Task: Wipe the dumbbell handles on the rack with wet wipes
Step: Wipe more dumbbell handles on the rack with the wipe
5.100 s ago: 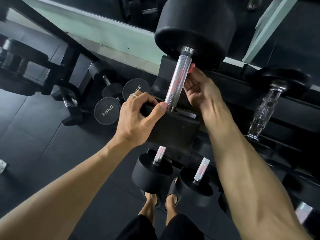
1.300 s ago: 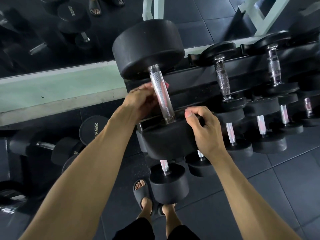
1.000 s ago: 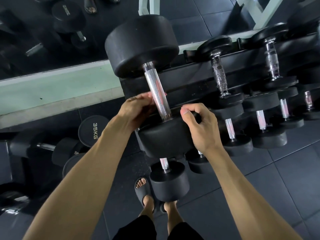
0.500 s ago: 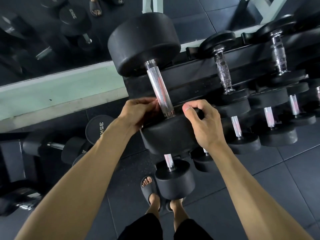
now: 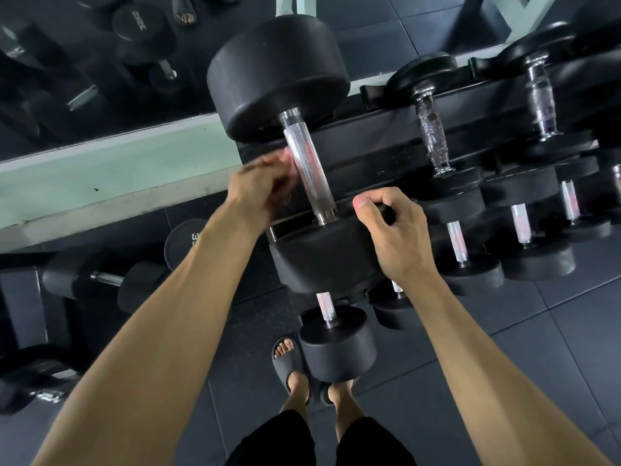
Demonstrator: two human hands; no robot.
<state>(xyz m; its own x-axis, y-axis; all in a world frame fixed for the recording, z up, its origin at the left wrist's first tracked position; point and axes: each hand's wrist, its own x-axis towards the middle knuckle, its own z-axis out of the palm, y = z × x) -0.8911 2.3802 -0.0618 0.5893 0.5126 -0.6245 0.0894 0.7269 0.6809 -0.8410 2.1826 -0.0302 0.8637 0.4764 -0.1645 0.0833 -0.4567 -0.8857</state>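
left hand curled beside handle; right hand grips dumbbell head

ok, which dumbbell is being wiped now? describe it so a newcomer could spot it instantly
Start at the black rack along the mirrored wall and go to its left end, top row. The dumbbell there is the one, with the left hand at its handle and the right hand gripping its near head. It has by far the largest heads and a straight handle, while its neighbours' handles bulge.
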